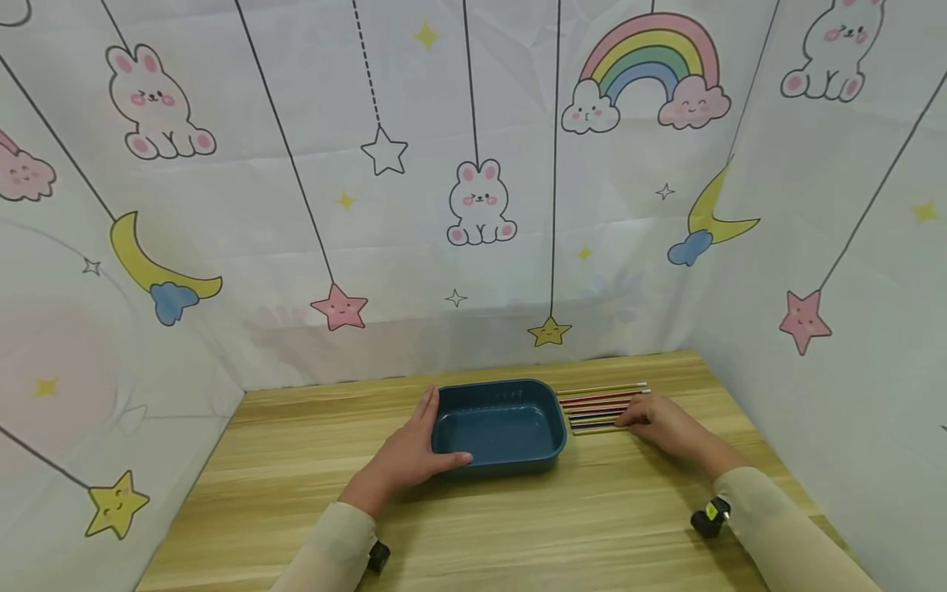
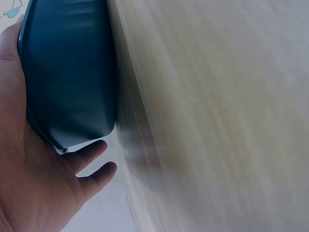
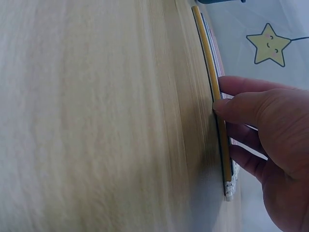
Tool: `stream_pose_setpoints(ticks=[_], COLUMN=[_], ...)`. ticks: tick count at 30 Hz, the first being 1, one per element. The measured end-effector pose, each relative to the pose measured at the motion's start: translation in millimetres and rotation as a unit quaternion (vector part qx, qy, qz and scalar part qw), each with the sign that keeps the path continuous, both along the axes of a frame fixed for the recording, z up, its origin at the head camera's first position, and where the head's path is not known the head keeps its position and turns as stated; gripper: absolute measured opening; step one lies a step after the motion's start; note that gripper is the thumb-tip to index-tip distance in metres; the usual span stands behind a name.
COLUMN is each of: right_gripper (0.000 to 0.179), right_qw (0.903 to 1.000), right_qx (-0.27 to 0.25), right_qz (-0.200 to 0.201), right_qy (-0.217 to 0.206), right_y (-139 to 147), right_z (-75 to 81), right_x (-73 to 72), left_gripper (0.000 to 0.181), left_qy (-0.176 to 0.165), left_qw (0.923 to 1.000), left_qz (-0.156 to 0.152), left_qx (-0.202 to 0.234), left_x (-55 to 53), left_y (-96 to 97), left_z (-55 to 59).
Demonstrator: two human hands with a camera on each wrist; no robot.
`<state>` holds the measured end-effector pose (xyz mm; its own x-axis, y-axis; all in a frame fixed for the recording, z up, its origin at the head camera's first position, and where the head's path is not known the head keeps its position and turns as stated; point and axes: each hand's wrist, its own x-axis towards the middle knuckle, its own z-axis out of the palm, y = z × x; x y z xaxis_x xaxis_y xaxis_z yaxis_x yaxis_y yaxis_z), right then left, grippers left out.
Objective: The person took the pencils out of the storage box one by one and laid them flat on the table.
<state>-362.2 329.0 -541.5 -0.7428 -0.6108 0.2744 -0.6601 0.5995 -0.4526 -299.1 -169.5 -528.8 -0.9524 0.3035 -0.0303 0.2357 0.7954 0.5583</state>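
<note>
A dark blue rectangular plastic container (image 1: 496, 468) stands on the table, its inside facing up. My left hand (image 1: 410, 448) rests against its left end, fingers straight along the side and thumb across the front rim. In the left wrist view the lower fingers (image 2: 99, 176) stick out past the container's corner. Right of the container lies a row of several pencils (image 1: 602, 402) with pale eraser ends. Over their right part, my right hand (image 1: 666, 423) pinches the nearest one, a yellow pencil (image 3: 207, 48), between thumb and fingertips. That pencil lies close alongside the others.
The wood-grain table (image 1: 296, 477) is bounded by white cloth walls (image 1: 414, 247) printed with rabbits, stars and moons. The pencils' left ends are right at the container's right side. A small black camera (image 1: 710, 518) is worn on the right wrist.
</note>
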Motion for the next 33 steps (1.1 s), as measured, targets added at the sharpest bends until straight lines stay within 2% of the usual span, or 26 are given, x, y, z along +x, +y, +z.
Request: stream_pose_setpoints(ticks=[10,18,26,33], right_gripper=[0.021,0.02,0.018,0.017], right_qw=[0.9996,0.9986,0.9975,0.9955], right_qx=[0.019,0.019,-0.009,-0.047], right_qz=[-0.021,-0.038,-0.062,-0.056], right_qy=[0.001,0.031,0.034,0.06], right_y=[0,-1,-5,-12], right_z=[-2.7,-5.9,-8.6,-7.2], right_x=[-0.8,-0.2,-0.1,4.7], left_gripper=[0.134,0.134,0.134,0.129], left_qy=[0.003,0.008,0.039,0.059], left_qw=[1.0,0.9999,0.9986,0.9975], left_qz=[-0.003,-0.006,-0.014,-0.016], left_qx=[0.004,-0.002,-0.035,-0.037], left_x=[-1.5,-5.1,-6.2,-2.7], left_y=[1.7,0.4,-1.2,0.2], left_z=[-1.4,-3.4,-2.0,2.7])
